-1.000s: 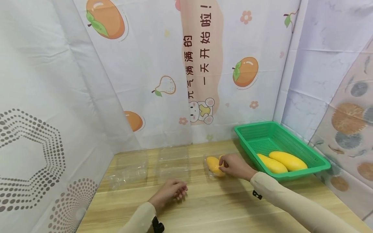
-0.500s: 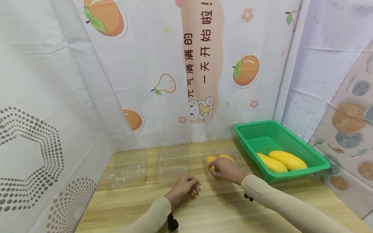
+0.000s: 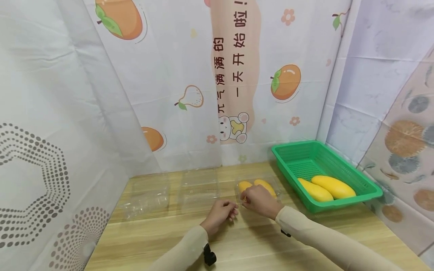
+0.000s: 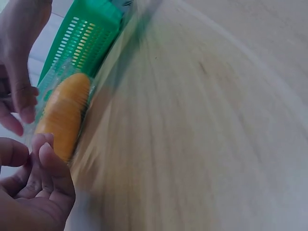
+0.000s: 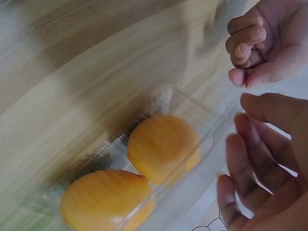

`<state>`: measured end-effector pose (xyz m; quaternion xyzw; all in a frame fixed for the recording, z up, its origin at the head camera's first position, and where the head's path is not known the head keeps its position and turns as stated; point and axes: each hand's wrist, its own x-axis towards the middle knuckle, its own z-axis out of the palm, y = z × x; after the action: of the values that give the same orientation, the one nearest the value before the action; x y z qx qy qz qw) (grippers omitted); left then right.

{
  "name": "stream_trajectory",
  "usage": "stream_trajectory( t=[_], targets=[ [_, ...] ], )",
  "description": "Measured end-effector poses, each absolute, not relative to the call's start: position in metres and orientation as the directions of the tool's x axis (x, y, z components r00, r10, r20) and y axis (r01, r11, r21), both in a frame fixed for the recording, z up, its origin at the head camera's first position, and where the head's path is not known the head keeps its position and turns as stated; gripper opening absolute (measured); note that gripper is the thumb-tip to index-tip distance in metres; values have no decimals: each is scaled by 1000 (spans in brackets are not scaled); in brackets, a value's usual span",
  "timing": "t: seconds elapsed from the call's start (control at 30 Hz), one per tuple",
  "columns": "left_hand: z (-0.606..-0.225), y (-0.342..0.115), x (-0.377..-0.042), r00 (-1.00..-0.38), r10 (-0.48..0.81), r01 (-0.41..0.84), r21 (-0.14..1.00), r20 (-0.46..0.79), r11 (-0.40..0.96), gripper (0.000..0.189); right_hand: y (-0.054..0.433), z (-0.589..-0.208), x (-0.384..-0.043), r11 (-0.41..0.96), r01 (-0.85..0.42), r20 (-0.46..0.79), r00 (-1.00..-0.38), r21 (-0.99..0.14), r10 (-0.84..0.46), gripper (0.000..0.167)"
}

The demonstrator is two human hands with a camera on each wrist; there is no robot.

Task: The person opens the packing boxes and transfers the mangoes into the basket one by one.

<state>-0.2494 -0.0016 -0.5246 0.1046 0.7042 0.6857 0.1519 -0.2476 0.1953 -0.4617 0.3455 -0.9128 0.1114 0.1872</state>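
Note:
Two yellow mangoes lie side by side in a clear plastic box on the wooden table. My right hand hangs over the near side of this box, its fingers loosely bent and the thumb apart from them in the right wrist view. Nothing shows between those fingers. My left hand is just left of the box's near corner, fingers loosely curled, with no object visible in it. The two hands are close together, fingertips facing each other. In the head view the right hand covers part of the left mango.
A green basket at the right holds two more mangoes. Left of the mango box stand two more clear plastic boxes, a middle box and a far-left box. Printed curtains close off the back and sides.
My right hand has come off the mangoes, moving left and toward the box's near edge. My left hand has moved right and slightly forward, up to the box. Both mangoes stay in the box.

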Motion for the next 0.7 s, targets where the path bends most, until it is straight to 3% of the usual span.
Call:
stream_trajectory(
  t=[0.4,0.7],
  targets=[
    [-533,7,-249,-948,310,-72,997,-75,23,23,190,-475,-245,790,-606,451,-680,99,-578,26],
    [-533,15,-252,-940,332,-77,997,-78,17,26,188,-473,-243,788,-580,475,-644,207,-599,28]
  ],
)
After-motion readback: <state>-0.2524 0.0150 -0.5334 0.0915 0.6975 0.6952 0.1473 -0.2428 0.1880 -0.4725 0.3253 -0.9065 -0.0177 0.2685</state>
